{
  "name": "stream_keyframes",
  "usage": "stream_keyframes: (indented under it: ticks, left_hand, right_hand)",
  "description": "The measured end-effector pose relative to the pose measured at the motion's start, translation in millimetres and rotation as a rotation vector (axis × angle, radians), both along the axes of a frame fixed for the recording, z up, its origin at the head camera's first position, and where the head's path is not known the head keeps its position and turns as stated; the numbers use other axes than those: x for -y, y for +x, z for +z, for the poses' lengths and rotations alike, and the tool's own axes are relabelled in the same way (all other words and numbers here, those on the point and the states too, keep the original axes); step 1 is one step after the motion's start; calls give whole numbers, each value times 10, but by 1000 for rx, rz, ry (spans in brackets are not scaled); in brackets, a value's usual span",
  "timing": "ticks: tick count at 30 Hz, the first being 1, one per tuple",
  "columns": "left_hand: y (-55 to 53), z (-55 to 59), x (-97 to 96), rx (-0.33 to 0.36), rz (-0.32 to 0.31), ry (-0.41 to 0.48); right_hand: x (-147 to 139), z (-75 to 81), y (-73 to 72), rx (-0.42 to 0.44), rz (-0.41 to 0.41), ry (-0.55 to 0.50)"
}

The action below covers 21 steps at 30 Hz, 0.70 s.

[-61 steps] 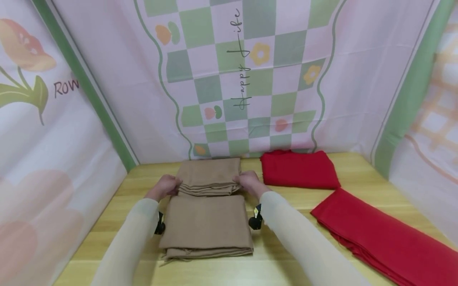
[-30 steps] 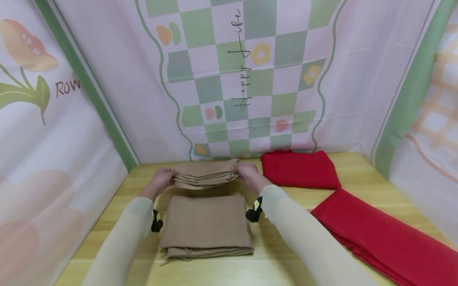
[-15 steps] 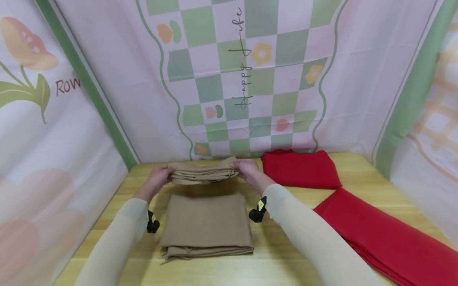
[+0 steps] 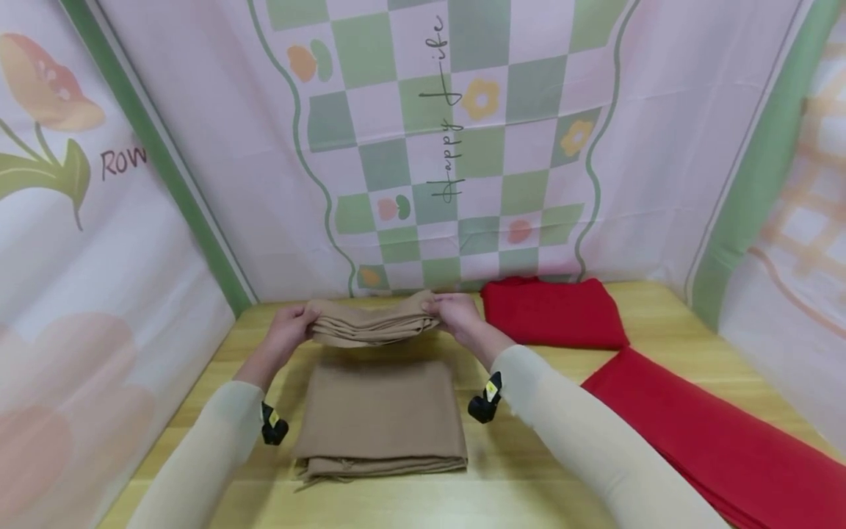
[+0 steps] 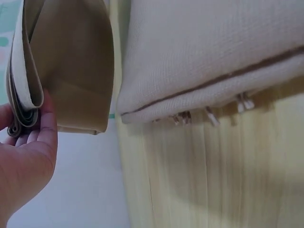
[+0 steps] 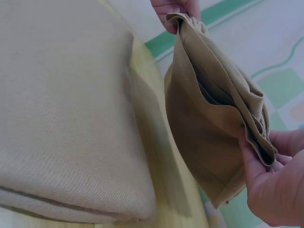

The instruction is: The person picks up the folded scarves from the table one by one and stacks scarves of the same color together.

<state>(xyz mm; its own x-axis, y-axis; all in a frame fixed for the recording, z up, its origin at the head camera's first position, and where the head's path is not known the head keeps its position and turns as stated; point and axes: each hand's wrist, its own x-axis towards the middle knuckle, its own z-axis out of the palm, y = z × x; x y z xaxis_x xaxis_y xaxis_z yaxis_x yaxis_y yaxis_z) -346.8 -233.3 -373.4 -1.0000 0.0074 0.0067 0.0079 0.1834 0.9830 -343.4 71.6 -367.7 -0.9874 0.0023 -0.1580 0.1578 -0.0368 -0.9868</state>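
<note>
A folded tan cloth [image 4: 370,323] hangs above the table near the back wall, its stacked layers facing me and its middle sagging a little. My left hand [image 4: 291,330] pinches its left end; in the left wrist view the fingers [image 5: 47,123] wrap under the folded edge. At the other end, my right hand [image 4: 456,316] grips the right corner, the thumb [image 6: 249,156] pressed on the near face in the right wrist view. Below and nearer to me, a second folded tan cloth [image 4: 383,411] lies flat on the table, with loose threads along its front left edge.
A folded red cloth [image 4: 555,312] lies at the back right of the wooden table [image 4: 370,503]. A longer folded red cloth [image 4: 720,433] stretches toward the front right. Printed fabric walls [image 4: 218,147] enclose the left, back and right sides.
Both hands have raised the far tan cloth off the table, and its layered edge now faces forward. Lately it has shifted slightly left. The nearer tan cloth and red cloths stay put.
</note>
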Motion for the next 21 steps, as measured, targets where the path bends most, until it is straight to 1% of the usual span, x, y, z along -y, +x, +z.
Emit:
stream_keyframes:
  ticks: [4,8,11,21]
  left_hand:
    - [61,10,-20,-18,11,13]
    - [123,42,-29,-16,6,25]
    - [162,66,-29,-13,3,12]
    - [245,122,-45,-25,21,1]
  right_hand:
    - [-6,20,54,-11,17,25]
    - [-17,48,101,-24,34,13]
    - [-23,75,135,-39,44,9]
    - [-22,148,230,-90,60,44]
